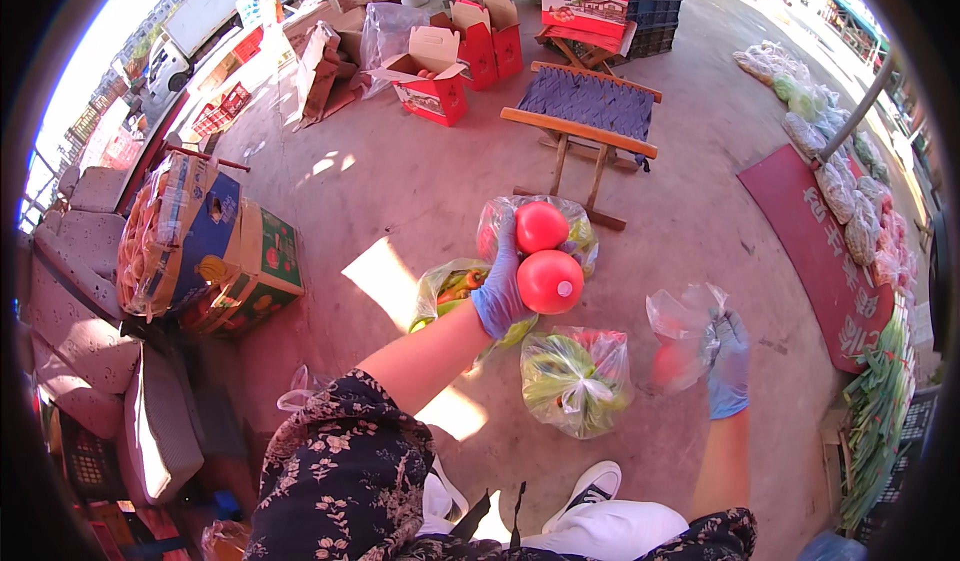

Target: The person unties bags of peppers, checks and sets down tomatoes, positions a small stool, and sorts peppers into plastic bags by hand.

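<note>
My left hand (504, 291), in a blue glove, holds two large tomatoes, an upper one (541, 227) and a lower one (550, 282). My right hand (729, 362), also gloved, grips the rim of a clear plastic bag (679, 321) with a blurred red item inside it. Between my feet and the left hand, a tied clear bag of green and red vegetables (576, 384) rests on the floor. An open bag with green and orange-red peppers (454, 291) lies left of the left hand. Another clear bag (581, 234) sits partly hidden behind the tomatoes.
A folding stool with woven seat (589, 103) stands ahead, with red cartons (431, 99) to its left. Stacked cardboard boxes (262, 261) and a cushioned seat (82, 291) are at left. Bagged produce (840, 174), a red board (814, 261) and green onions (877, 411) line the right.
</note>
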`<state>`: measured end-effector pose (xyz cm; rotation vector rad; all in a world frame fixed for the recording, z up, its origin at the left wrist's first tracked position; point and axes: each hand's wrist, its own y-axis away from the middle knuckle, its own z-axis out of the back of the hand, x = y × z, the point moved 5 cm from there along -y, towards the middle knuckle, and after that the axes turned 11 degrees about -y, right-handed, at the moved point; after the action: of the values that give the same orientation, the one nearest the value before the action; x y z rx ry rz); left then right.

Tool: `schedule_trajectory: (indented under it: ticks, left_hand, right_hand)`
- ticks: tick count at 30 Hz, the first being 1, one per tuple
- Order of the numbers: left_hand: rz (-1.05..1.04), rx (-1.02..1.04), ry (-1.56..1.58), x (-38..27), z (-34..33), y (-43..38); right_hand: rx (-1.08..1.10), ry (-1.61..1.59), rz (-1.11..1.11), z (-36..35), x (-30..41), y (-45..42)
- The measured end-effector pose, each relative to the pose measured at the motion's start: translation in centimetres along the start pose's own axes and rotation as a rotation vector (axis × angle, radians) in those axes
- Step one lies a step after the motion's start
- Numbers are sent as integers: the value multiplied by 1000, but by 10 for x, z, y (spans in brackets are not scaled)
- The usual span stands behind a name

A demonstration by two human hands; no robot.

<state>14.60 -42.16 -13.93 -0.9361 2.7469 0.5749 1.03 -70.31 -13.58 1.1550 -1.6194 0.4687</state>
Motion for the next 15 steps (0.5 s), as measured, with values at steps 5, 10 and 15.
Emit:
schedule_trajectory:
  ticks: [5,10,15]
  left_hand:
    - [-182,-27,-206,-86,-4,85]
    - [-419,141,-100,-121,40,187]
    - [-791,-99,98,-113,157,302]
  right_hand:
    - [330,-37,-12,-141,46,31]
    - [590,100,5,-266,46,46]
    - [745,155,-72,-382,-28,52]
